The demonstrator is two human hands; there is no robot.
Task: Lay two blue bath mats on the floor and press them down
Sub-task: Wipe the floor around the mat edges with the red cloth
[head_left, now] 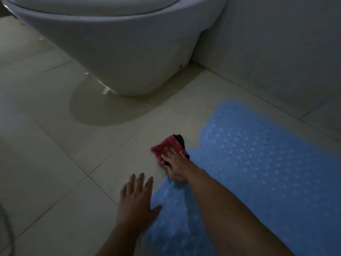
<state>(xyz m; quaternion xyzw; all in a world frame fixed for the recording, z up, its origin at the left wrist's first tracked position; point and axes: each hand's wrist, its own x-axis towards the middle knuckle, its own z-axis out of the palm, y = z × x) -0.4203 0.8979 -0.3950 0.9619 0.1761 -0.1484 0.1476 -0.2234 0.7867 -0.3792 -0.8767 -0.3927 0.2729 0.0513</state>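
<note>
Two light-blue bubbled bath mats lie on the tiled floor. The far mat (258, 156) lies flat at the right, near the wall. The near mat (177, 215) runs under my arms toward the bottom edge. My right hand (176, 168) rests at the near mat's far corner, fingers spread over a red and black cloth (168, 145) on the tile. My left hand (136, 198) is flat and open beside the near mat's left edge, thumb touching the mat.
A white toilet bowl (118, 52) stands at the top, its base on the beige tiled floor (55, 145). A pale wall (276, 52) runs along the right behind the far mat. The room is dim.
</note>
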